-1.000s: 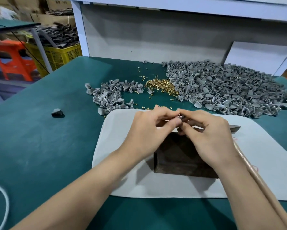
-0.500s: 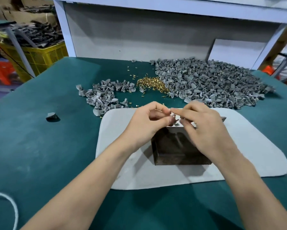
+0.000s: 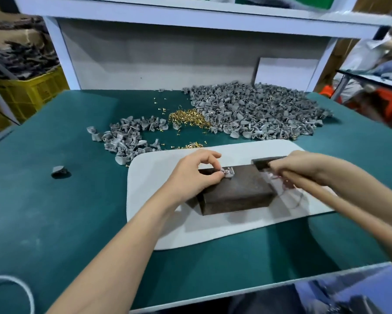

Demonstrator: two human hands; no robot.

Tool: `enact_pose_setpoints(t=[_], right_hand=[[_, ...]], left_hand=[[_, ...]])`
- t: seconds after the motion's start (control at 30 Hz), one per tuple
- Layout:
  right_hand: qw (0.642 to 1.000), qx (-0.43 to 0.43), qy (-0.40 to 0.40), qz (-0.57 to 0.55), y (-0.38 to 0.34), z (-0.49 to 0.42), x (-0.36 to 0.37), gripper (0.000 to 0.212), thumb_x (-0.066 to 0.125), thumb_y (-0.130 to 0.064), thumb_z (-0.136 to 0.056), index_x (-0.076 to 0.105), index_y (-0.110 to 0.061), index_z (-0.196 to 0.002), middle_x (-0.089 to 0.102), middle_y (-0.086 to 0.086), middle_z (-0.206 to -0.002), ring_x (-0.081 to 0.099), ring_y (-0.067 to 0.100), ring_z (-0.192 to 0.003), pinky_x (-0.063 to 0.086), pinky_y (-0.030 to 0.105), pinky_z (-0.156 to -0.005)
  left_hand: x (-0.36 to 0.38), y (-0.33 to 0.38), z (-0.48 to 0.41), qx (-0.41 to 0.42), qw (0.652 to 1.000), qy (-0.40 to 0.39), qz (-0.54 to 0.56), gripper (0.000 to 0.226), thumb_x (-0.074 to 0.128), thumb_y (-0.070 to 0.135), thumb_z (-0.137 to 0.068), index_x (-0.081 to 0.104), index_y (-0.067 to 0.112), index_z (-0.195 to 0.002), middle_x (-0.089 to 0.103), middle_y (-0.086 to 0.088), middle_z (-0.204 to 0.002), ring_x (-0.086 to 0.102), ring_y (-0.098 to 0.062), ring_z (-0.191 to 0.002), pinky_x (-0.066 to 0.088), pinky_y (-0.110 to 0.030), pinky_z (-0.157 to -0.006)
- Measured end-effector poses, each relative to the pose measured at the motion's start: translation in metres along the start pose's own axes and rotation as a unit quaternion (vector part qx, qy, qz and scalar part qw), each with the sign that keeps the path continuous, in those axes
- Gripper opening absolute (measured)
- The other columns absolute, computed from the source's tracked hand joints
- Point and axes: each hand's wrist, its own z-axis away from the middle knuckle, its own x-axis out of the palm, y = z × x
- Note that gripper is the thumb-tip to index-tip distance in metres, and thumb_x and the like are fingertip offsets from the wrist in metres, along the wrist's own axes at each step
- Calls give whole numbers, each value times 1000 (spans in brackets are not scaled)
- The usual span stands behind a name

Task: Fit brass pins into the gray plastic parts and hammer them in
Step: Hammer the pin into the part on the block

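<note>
Green-topped desk (image 3: 54, 223) carrying a mat and loose stock.
A white mat (image 3: 158, 177) lies mid-desk, reaching toward the near edge. Toward the far right corner spreads a large heap of gray plastic parts (image 3: 258, 114); a smaller heap (image 3: 129, 139) sits left of it, with a pile of brass pins (image 3: 188, 117) between them. A lone gray part (image 3: 59, 171) rests toward the left edge, and a white cord (image 3: 28, 293) loops at the near left corner.

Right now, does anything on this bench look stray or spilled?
One gray part lies alone on the green table, left of the smaller gray pile. A few brass pins are scattered outside their heap.
</note>
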Motion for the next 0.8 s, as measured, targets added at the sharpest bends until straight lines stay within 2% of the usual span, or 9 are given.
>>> enact_pose_setpoints(t=[0.07, 0.17, 0.3, 0.4, 0.57, 0.63, 0.67, 0.73, 0.8], right_hand=[[994, -10, -46, -94, -1, 17, -7, 19, 49, -2, -86, 45, -7, -68, 44, 6, -52, 50, 15, -40, 41, 18, -39], [985, -108, 6, -133, -3, 53, -9, 17, 48, 6, -82, 43, -8, -74, 41, 4, -53, 46, 15, -35, 36, 19, -33], [972, -154, -9, -177, -11, 91, 17, 15, 51, -14, -94, 47, -5, -82, 41, 1, -48, 34, 14, -28, 34, 20, -33], [973, -192, 66, -105, -27, 94, 30, 23, 44, -25, -99, 43, -6, -85, 39, 3, -54, 29, 10, -27, 28, 20, -32], [963, -232, 112, 83, -54, 87, 40, 31, 39, -26, -101, 39, -15, -72, 39, 1, -61, 40, 7, -23, 28, 17, -27], [957, -219, 107, 157, -59, 85, 46, 26, 36, -27, -102, 43, -12, -82, 37, -1, -66, 43, -15, -34, 33, 13, -30], [957, -209, 103, 172, -59, 84, 48, 23, 35, -28, -102, 42, -10, -89, 37, -1, -68, 49, -11, -39, 36, 9, -35], [957, -193, 93, 194, -58, 86, 51, 21, 35, -29, -102, 41, -11, -93, 39, -1, -71, 50, 17, -41, 34, 13, -31], [955, -193, 103, 199, -62, 91, 48, 23, 36, -28, -102, 41, -11, -88, 42, 1, -73, 43, 18, -40, 31, 15, -27]], left_hand=[[-1, -1, -1, -7, 1000, -3, 2, 20, 74, 13, -77, 61, 27, -72, 62, 10, -115, 54, 4, -109, 37, -21, -93], [2, -1, -2, -12, 1000, 1, 27, 22, 74, 10, -77, 63, 28, -73, 64, 8, -110, 60, -3, -101, 44, -20, -90], [4, 3, 0, -28, 997, -3, 67, 24, 71, 2, -79, 62, 23, -71, 66, 4, -105, 62, 1, -81, 47, -12, -78], [5, 4, 0, -36, 997, -11, 66, 24, 67, -2, -80, 61, 20, -72, 67, 0, -107, 64, -7, -83, 48, -19, -84], [5, 3, 0, -46, 995, -25, 83, 23, 65, -3, -83, 60, 18, -74, 66, 2, -106, 64, 0, -79, 50, -17, -77], [6, 2, 0, -52, 994, -28, 95, 23, 64, -4, -83, 60, 17, -74, 66, 4, -104, 63, 4, -76, 50, -13, -71], [6, 1, 0, -55, 993, -29, 102, 23, 64, -5, -84, 60, 16, -74, 65, 5, -103, 63, 5, -74, 49, -12, -69], [6, 2, -1, -58, 991, -33, 115, 24, 63, -6, -84, 60, 15, -73, 65, 6, -99, 63, 6, -72, 47, -10, -66], [6, 2, -1, -58, 990, -37, 121, 24, 63, -6, -84, 59, 13, -72, 65, 7, -96, 63, 4, -72, 47, -10, -66]])
